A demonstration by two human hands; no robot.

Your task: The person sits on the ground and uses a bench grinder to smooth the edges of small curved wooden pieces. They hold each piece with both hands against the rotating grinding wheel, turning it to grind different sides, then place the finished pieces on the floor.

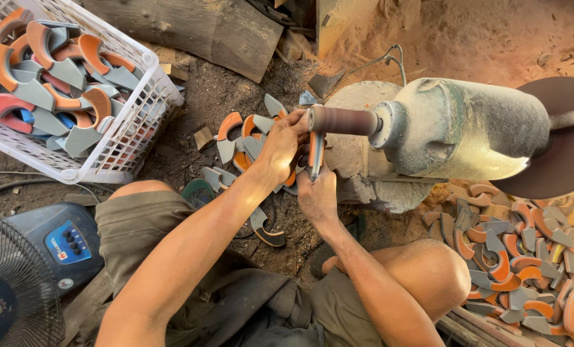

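Note:
My left hand (282, 146) and my right hand (314, 191) both grip one curved orange and grey piece (315, 153). They press it up against the brown sanding drum (343, 120) that sticks out of a dusty grey motor (467, 128). My left hand holds the piece's upper end beside the drum's tip. My right hand holds it from below. Much of the piece is hidden by my fingers.
A white plastic basket (130, 138) at the upper left holds several orange and grey curved pieces. More lie on the ground (235, 138) behind my hands and in a pile (518, 257) at the right. A fan (17, 283) stands at the lower left. A log (197, 26) lies at the back.

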